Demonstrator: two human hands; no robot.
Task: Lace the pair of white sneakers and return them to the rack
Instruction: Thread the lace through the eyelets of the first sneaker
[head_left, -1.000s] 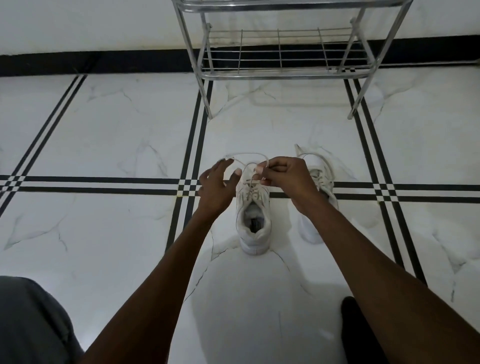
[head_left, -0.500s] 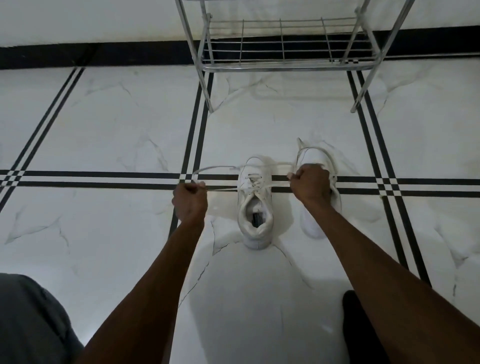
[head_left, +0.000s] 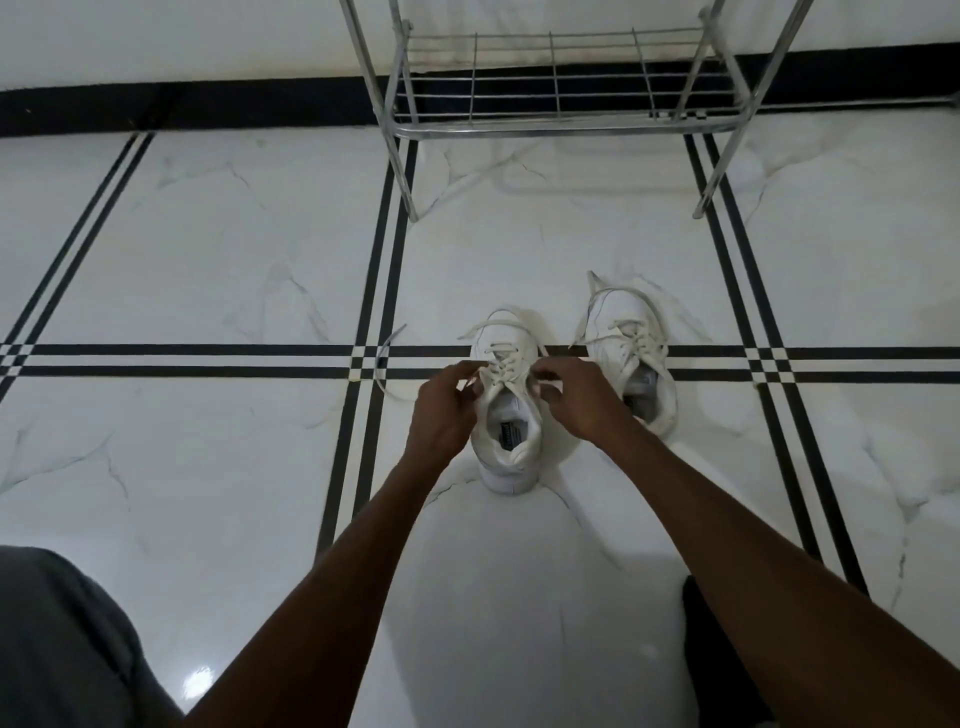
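Note:
Two white sneakers stand on the tiled floor, toes pointing away from me. The near sneaker (head_left: 506, 410) is between my hands. My left hand (head_left: 441, 415) pinches its white lace (head_left: 384, 364) at the left of the top eyelets; the loose lace end trails left over the black floor stripes. My right hand (head_left: 576, 397) pinches the other lace end at the right of the eyelets. A lace loop lies over the toe. The second sneaker (head_left: 631, 348) sits just to the right, laced, its lace ends loose.
A chrome wire shoe rack (head_left: 561, 111) stands at the back against the wall, its bottom shelf bare. White marble floor with black stripes (head_left: 208, 361) surrounds the shoes. My grey-clad knee (head_left: 62, 639) is at bottom left, and a dark shape (head_left: 717, 649) sits under my right forearm.
Half a second ago both hands were spread wide, pulling the lace ends taut sideways. Now they have come back together at the top eyelets of the near sneaker, and the lace lies slack.

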